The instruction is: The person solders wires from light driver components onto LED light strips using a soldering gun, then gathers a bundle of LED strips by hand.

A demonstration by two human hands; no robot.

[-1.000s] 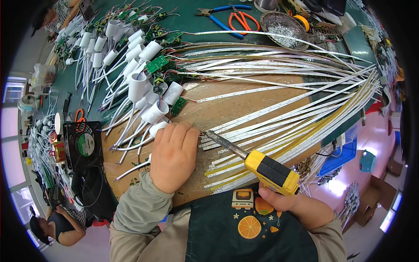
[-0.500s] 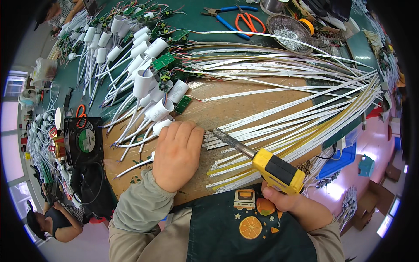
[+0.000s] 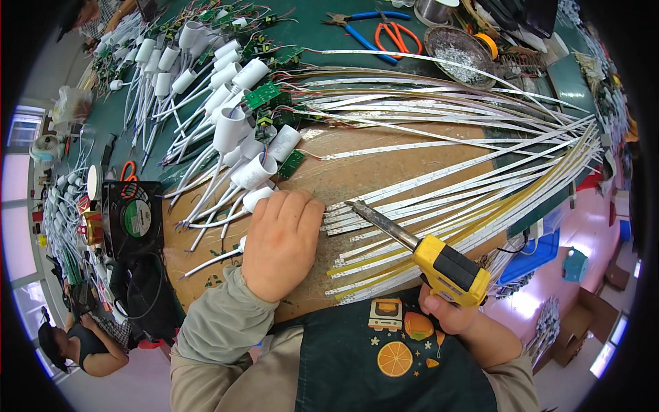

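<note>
The left hand (image 3: pixel 283 246) sits near the middle of the frame, back turned up, its fingers (image 3: pixel 295 206) close together and bent at the knuckles, tips out of sight. Its wrist (image 3: pixel 259 290) is nearly straight, and the left forearm (image 3: pixel 221 319), sleeved, slants up from the lower left. The right hand (image 3: pixel 449 314), right of centre and lower, is curled in a grip, thumb (image 3: pixel 430 300) toward the upper left, other fingers hidden. The bare right forearm (image 3: pixel 495 342) slopes in from the lower right.
</note>
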